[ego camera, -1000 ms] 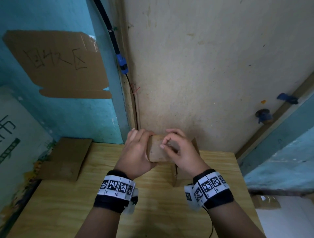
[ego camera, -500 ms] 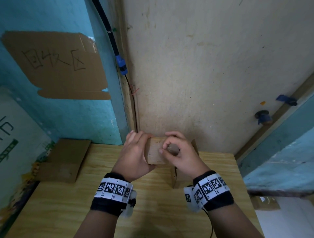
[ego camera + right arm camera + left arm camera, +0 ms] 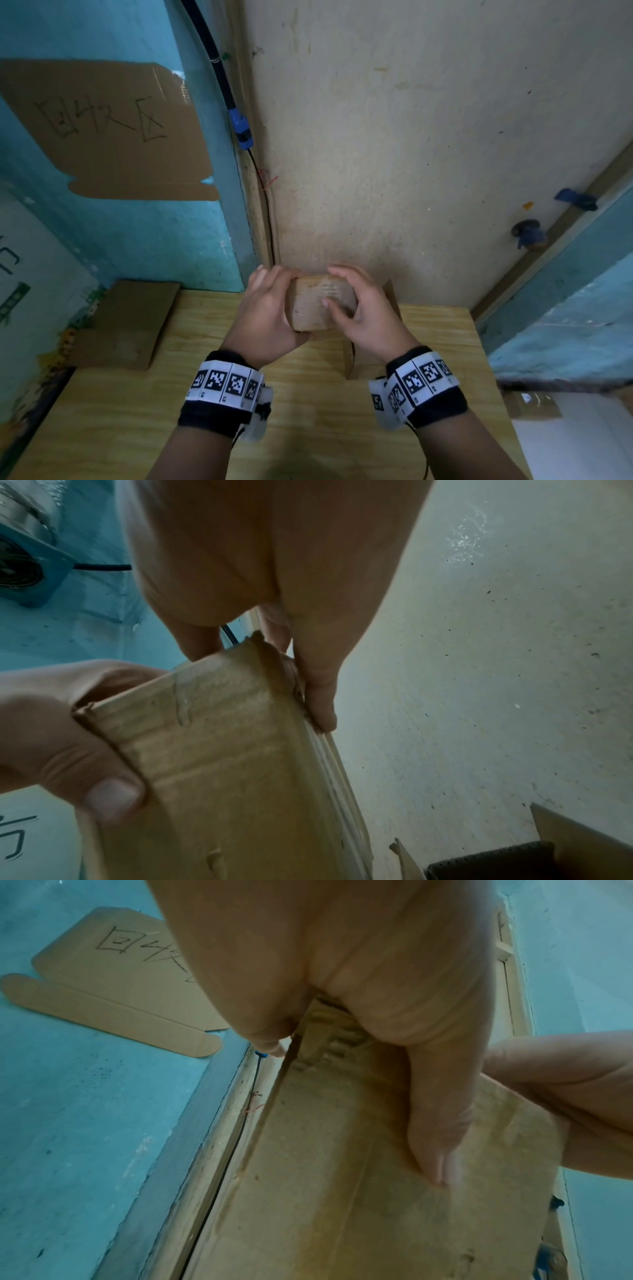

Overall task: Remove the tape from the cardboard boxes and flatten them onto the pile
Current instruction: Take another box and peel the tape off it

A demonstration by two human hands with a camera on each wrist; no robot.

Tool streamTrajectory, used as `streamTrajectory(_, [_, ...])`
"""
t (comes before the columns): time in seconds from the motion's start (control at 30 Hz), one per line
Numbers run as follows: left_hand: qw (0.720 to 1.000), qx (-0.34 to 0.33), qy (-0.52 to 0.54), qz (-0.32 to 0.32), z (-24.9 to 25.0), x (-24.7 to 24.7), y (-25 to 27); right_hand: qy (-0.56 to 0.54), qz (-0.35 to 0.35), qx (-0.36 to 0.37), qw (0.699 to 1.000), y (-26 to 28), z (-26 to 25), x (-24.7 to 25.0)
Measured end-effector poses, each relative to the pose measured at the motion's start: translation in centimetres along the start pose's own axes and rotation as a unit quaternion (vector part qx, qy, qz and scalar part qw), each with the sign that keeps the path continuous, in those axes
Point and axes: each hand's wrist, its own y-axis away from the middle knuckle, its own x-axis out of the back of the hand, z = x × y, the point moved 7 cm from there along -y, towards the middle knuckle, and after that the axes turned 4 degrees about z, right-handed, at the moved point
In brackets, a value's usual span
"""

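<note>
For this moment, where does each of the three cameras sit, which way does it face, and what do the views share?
Head: worn on the head, looking forward and down at the table; shows both forearms, left hand and right hand holding the small box.
Left wrist: looks along the left palm at the box and wall sign.
Right wrist: looks along the right palm at the box's taped face; the left thumb shows.
Shared: the box appears in all three; the sign in head and left wrist.

Left hand (image 3: 270, 315) raised before the chest, fingers curled round the small cardboard box (image 3: 320, 303). Right hand (image 3: 366, 313) grips its opposite side, thumb on the near face. Both wrists banded.
</note>
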Motion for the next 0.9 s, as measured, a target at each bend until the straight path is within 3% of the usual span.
streamTrajectory(0.37, [1.000, 0.003, 0.004, -0.011, -0.77, -0.55, 0.24, -0.071, 0.005, -0.029, 0.997, 0.03, 0.48, 0.43])
streamTrajectory(0.77, [1.000, -0.013, 0.006, -0.008, -0.90, -0.77, 0.62, -0.013, -0.033, -0.046, 0.998, -0.43, 0.84, 0.27])
streamTrajectory(0.9, [1.000, -0.008, 0.022, 0.012, -0.90, -0.03, 0.32, -0.116, 0.000, -0.041, 0.992, -0.62, 0.36, 0.83])
